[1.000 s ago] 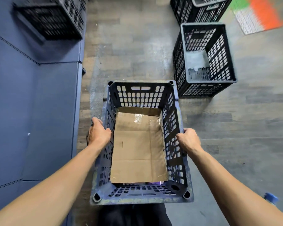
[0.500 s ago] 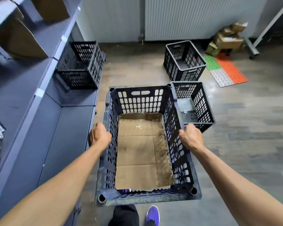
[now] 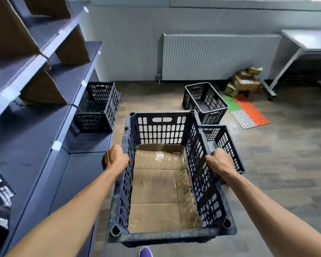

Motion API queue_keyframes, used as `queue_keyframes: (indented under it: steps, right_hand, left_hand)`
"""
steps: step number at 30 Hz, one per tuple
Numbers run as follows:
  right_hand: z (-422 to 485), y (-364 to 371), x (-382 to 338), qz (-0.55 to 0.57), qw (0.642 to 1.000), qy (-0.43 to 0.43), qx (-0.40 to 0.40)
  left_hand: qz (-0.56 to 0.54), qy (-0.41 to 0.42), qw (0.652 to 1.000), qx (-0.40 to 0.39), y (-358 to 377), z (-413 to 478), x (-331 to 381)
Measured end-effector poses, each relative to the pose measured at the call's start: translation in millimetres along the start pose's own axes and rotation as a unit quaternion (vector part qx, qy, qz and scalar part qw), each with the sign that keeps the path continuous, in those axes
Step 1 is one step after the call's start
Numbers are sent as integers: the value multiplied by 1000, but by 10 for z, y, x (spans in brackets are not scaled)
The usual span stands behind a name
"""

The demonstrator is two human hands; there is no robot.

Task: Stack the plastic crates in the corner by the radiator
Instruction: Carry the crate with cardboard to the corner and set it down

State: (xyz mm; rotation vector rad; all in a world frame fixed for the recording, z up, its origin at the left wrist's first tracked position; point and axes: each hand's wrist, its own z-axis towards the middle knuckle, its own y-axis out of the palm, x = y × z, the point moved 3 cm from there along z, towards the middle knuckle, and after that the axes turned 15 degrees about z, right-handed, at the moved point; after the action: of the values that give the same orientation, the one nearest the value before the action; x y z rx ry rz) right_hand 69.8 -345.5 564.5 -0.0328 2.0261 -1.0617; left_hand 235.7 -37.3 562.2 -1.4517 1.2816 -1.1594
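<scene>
Dark blue plastic makes the crate [image 3: 167, 175] that the person carries in front of the body, above the floor [image 3: 285, 164]. The left hand [image 3: 115, 158] is clamped on the left rim, and the right hand [image 3: 220, 161] is clamped on the right rim — both at about the middle of the long sides. A flat sheet of cardboard [image 3: 161, 191] lies on the bottom of this crate.

Just beside the right hand, lower on the floor, stands a black crate [image 3: 228, 145], partly hidden behind the carried one. A second black crate [image 3: 205, 102] stands farther on, near the white radiator [image 3: 217, 56] on the far wall. A third black crate [image 3: 98, 106] sits on the low shelf [image 3: 85, 143] at the left, touching the shelving unit.

Right of the second crate lies a mat [image 3: 246, 112] in green, white and orange, and behind it some small boxes [image 3: 244, 80] are piled — next to the leg of a grey tabletop [image 3: 308, 38]. A purple shoe [image 3: 145, 252] shows at the bottom edge.
</scene>
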Motion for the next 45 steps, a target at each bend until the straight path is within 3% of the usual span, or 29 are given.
queue_keyframes:
  steps: [7,21,29,39,45]
  right_hand:
    - [363,-66,-326,13,1000,-8,16]
    - [1759,-447,-882,44,996,-56,-63]
    - [2445,-592,-1245,55,992,-99,-59]
    - [3195,-325,-1841,41,995,-80,-52]
    - [3711,-53,-2297,42,996,-62,-38]
  left_hand:
    - [-4,9,1000,13,-344,401,184]
    - [-32,-35,999,16,-695,1164,943]
    - [-46,-53,997,43,-936,1605,1289]
    - [-87,-69,993,41,-951,2705,1418]
    - [-106,-28,994,3,-1024,3626,1561]
